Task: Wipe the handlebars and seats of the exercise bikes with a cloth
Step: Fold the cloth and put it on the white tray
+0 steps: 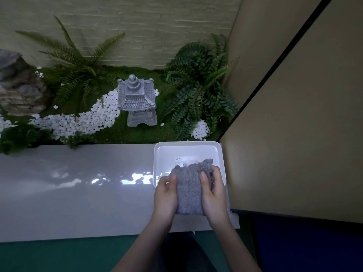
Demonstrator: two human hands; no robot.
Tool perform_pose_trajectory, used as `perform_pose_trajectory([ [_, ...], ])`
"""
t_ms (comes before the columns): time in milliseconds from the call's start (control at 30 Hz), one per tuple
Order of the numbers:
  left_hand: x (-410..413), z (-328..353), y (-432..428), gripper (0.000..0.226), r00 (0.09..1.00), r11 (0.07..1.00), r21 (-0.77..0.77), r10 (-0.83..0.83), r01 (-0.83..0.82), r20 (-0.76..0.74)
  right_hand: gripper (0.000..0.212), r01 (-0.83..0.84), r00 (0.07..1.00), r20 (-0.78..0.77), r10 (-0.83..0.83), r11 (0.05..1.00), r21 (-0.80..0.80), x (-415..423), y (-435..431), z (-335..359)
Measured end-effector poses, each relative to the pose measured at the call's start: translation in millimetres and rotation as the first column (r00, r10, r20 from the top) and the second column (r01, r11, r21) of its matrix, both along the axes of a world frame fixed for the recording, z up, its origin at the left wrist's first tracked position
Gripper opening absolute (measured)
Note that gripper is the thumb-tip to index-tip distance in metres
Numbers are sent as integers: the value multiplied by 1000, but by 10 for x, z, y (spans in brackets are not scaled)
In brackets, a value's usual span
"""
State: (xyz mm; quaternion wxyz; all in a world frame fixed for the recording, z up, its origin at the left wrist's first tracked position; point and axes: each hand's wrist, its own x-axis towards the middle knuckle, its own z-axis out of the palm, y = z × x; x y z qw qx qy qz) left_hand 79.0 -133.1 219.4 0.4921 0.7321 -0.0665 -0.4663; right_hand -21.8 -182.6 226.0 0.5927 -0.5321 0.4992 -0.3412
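Observation:
A grey fuzzy cloth (189, 189) is held between both hands over the near edge of a white square tray (163, 154). My left hand (166, 195) grips the cloth's left side, thumb on top. On the right side, my right hand (213, 193) grips it with the thumb pressed onto the fabric. The cloth's far end reaches into the tray. No exercise bike is in view.
The tray sits at the right end of a glossy white ledge (78, 189). Behind it lies a small garden with a stone lantern (136, 99), ferns (198, 85), white pebbles (88, 118) and a rock (19, 85). A tan wall panel (294, 134) stands at the right.

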Motion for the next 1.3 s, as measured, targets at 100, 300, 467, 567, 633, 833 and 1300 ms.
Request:
perform_pose_trajectory([
  [100,-31,-126,-61,24,972,999,3,-53,53,228,13,59,989,-132,-59,998,-11,19,-38,-192],
  [300,-10,-551,-295,18,876,994,52,-109,95,469,9,75,936,-342,-81,997,-29,111,-299,-669],
  [467,109,-1149,-553,11,824,982,113,-188,151,535,11,-42,907,-420,5,996,-78,188,-678,-1149],
  [567,163,-1529,-743,9,818,978,139,-207,157,536,12,-86,874,-485,38,993,-77,244,-879,-1514],
  [633,205,-1777,-861,9,820,971,180,-231,158,524,12,-111,848,-527,54,991,-77,287,-988,-1758],
  [833,294,-2500,-1117,14,759,936,289,-336,202,558,10,-182,768,-634,91,980,-80,353,-1235,-2502],
  [1300,632,-2905,-1209,20,601,916,304,-401,262,691,30,-224,664,-748,-15,950,-218,183,-1440,-2903],
])
